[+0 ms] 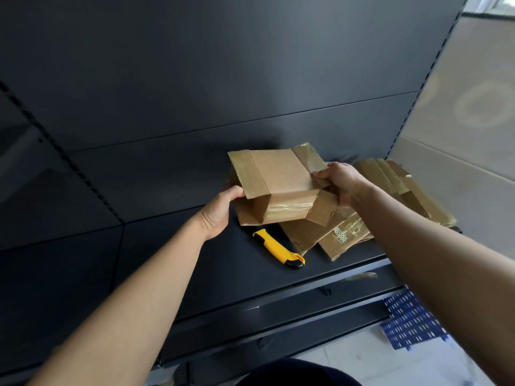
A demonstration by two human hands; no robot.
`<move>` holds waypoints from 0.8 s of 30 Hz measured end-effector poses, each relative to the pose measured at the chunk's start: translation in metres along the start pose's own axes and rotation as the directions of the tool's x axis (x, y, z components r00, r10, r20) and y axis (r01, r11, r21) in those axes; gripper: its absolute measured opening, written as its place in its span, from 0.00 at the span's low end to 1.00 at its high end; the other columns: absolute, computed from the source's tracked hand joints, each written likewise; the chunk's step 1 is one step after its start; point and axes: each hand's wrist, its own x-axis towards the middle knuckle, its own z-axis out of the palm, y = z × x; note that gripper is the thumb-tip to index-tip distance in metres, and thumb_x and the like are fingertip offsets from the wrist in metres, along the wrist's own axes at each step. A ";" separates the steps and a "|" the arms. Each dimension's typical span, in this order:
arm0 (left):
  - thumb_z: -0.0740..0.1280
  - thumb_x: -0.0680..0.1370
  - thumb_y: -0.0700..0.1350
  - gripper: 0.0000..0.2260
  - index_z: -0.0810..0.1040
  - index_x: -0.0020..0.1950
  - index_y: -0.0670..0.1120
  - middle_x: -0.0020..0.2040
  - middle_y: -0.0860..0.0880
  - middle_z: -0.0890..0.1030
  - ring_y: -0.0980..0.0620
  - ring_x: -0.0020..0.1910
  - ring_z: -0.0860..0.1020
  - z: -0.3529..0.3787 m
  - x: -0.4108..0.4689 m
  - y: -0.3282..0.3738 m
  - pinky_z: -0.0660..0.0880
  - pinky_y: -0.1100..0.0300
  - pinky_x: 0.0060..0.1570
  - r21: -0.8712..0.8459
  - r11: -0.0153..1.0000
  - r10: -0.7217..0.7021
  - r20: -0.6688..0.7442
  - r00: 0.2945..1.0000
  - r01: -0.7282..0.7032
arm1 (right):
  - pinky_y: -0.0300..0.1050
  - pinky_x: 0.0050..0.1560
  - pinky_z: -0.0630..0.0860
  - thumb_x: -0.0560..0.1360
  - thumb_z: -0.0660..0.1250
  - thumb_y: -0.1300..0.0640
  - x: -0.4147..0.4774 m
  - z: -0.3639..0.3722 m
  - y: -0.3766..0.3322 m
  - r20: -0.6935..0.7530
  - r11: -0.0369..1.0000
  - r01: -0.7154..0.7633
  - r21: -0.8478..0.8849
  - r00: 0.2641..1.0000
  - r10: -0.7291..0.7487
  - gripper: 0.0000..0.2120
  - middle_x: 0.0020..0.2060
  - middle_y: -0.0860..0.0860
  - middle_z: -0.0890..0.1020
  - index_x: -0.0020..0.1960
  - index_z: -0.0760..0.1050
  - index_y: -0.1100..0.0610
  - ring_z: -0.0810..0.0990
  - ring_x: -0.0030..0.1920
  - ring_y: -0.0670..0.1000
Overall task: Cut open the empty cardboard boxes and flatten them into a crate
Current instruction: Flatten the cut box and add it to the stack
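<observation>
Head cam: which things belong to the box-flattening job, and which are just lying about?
Job: brown taped cardboard box, gripped by left hand and right hand; yellow-and-black utility knife; pile of flattened brown cardboard; blue perforated plastic crate.
Lying about: loose scrap of tan tape on the lower ledge; dark metal shelf underneath.

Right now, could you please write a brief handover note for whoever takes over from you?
Left hand grips the left flap of the taped brown cardboard box; right hand grips its right end.
Box is held over the dark metal shelf, left end open, not yet flat.
Yellow-and-black utility knife lies free on the shelf.
Done: flattened brown cardboard pieces piled at right.
Left: flatten this box, then load all cardboard into the blue perforated crate, lower right.
</observation>
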 end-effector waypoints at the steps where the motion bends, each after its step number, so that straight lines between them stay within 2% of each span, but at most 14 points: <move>1: 0.56 0.78 0.42 0.10 0.77 0.49 0.51 0.44 0.57 0.81 0.60 0.49 0.74 0.002 0.001 0.000 0.63 0.60 0.61 -0.043 0.999 -0.024 0.033 0.999 0.026 | 0.56 0.48 0.79 0.75 0.63 0.66 0.001 -0.002 -0.001 -0.012 1.000 0.023 -0.002 1.000 -0.023 0.12 0.44 0.58 0.81 0.57 0.76 0.58 0.80 0.41 0.57; 2: 0.59 0.76 0.43 0.08 0.77 0.50 0.51 0.45 0.56 0.80 0.58 0.49 0.74 0.004 0.001 0.001 0.63 0.56 0.61 -0.080 0.996 -0.032 0.065 0.997 0.037 | 0.57 0.48 0.79 0.75 0.64 0.67 0.002 -0.004 -0.001 -0.030 0.999 0.049 -0.002 0.998 -0.049 0.14 0.45 0.58 0.81 0.59 0.75 0.58 0.80 0.42 0.57; 4: 0.62 0.70 0.45 0.12 0.76 0.53 0.50 0.47 0.52 0.79 0.53 0.49 0.73 0.009 0.003 0.005 0.67 0.52 0.58 -0.120 0.993 -0.011 0.087 0.996 0.021 | 0.56 0.49 0.78 0.74 0.64 0.69 0.005 -0.006 -0.001 -0.059 0.995 0.095 0.016 0.994 -0.094 0.18 0.47 0.57 0.80 0.62 0.74 0.57 0.79 0.42 0.56; 6: 0.63 0.68 0.45 0.14 0.75 0.53 0.49 0.51 0.49 0.77 0.51 0.51 0.73 0.014 0.004 0.009 0.69 0.50 0.56 -0.153 0.988 0.011 0.039 0.999 -0.005 | 0.54 0.48 0.77 0.74 0.63 0.70 0.007 -0.010 0.000 -0.069 0.988 0.142 0.059 0.988 -0.138 0.19 0.46 0.57 0.79 0.63 0.74 0.57 0.77 0.43 0.56; 7: 0.64 0.69 0.43 0.12 0.76 0.51 0.48 0.57 0.48 0.75 0.51 0.54 0.72 0.017 0.005 0.010 0.69 0.49 0.59 -0.134 0.991 0.029 0.003 1.000 -0.029 | 0.52 0.46 0.75 0.74 0.62 0.71 0.008 -0.013 0.000 -0.074 0.982 0.167 0.087 0.984 -0.160 0.19 0.46 0.56 0.78 0.62 0.74 0.57 0.76 0.43 0.56; 9: 0.67 0.74 0.39 0.03 0.77 0.44 0.48 0.72 0.51 0.63 0.54 0.64 0.68 0.022 0.008 0.007 0.63 0.45 0.68 -0.083 0.996 0.014 -0.061 0.998 -0.019 | 0.48 0.41 0.77 0.75 0.61 0.70 0.010 -0.022 -0.001 -0.065 0.964 0.195 0.181 0.980 -0.186 0.16 0.44 0.55 0.80 0.58 0.76 0.57 0.79 0.40 0.54; 10: 0.66 0.76 0.39 0.05 0.77 0.43 0.48 0.75 0.51 0.58 0.54 0.67 0.65 0.023 0.010 0.004 0.63 0.44 0.68 -0.109 0.994 -0.022 -0.068 0.997 0.015 | 0.46 0.37 0.78 0.75 0.61 0.70 0.010 -0.024 -0.002 -0.042 0.952 0.192 0.237 0.981 -0.188 0.14 0.43 0.53 0.82 0.55 0.77 0.56 0.81 0.38 0.53; 11: 0.63 0.78 0.39 0.05 0.77 0.45 0.48 0.75 0.50 0.60 0.52 0.71 0.62 0.025 0.012 0.001 0.64 0.43 0.67 -0.174 0.983 -0.064 -0.063 0.996 0.052 | 0.44 0.33 0.79 0.76 0.61 0.69 0.009 -0.026 -0.004 -0.012 0.941 0.185 0.282 0.982 -0.189 0.12 0.42 0.52 0.82 0.52 0.76 0.55 0.82 0.36 0.51; 12: 0.61 0.79 0.40 0.06 0.76 0.49 0.49 0.71 0.50 0.65 0.48 0.72 0.61 0.027 0.013 0.000 0.66 0.42 0.65 -0.253 0.964 -0.094 -0.041 0.995 0.080 | 0.43 0.31 0.78 0.76 0.60 0.69 0.009 -0.028 -0.006 0.015 0.934 0.178 0.309 0.981 -0.192 0.11 0.41 0.51 0.82 0.50 0.76 0.55 0.83 0.35 0.50; 14: 0.57 0.79 0.39 0.12 0.73 0.58 0.52 0.62 0.52 0.72 0.46 0.70 0.64 0.033 0.016 0.000 0.67 0.40 0.64 -0.314 0.947 -0.073 -0.009 0.997 0.067 | 0.44 0.31 0.79 0.77 0.60 0.68 0.010 -0.030 -0.009 0.061 0.934 0.152 0.324 0.982 -0.181 0.11 0.42 0.51 0.81 0.51 0.74 0.54 0.82 0.36 0.50; 16: 0.58 0.79 0.37 0.21 0.65 0.68 0.56 0.61 0.52 0.74 0.48 0.66 0.69 0.038 0.019 0.002 0.68 0.39 0.62 -0.252 0.968 -0.003 0.001 1.000 0.003 | 0.46 0.33 0.80 0.77 0.59 0.68 0.009 -0.033 -0.010 0.087 0.942 0.108 0.319 0.986 -0.142 0.13 0.44 0.52 0.81 0.55 0.74 0.54 0.81 0.41 0.52; 18: 0.58 0.80 0.37 0.22 0.62 0.71 0.54 0.63 0.49 0.74 0.47 0.64 0.72 0.044 0.021 0.006 0.71 0.42 0.60 -0.155 0.988 0.016 0.012 1.000 -0.014 | 0.46 0.33 0.80 0.77 0.59 0.69 0.009 -0.036 -0.007 0.105 0.948 0.078 0.308 0.988 -0.116 0.16 0.45 0.52 0.81 0.59 0.73 0.54 0.81 0.42 0.53; 21: 0.60 0.79 0.34 0.15 0.72 0.65 0.43 0.62 0.42 0.76 0.43 0.63 0.74 0.051 0.022 0.011 0.74 0.47 0.60 -0.106 0.994 0.002 -0.024 1.000 -0.004 | 0.48 0.37 0.80 0.76 0.59 0.70 0.011 -0.038 -0.003 0.057 0.941 0.084 0.326 0.992 -0.109 0.17 0.49 0.53 0.81 0.59 0.74 0.55 0.81 0.45 0.54; 24: 0.65 0.75 0.30 0.04 0.75 0.47 0.37 0.51 0.38 0.77 0.43 0.53 0.78 0.058 0.021 0.010 0.78 0.50 0.55 -0.146 0.988 0.051 -0.053 0.997 -0.059 | 0.53 0.45 0.79 0.76 0.60 0.70 0.016 -0.042 -0.002 -0.068 0.944 0.058 0.325 0.997 -0.038 0.18 0.55 0.56 0.80 0.63 0.73 0.57 0.80 0.51 0.57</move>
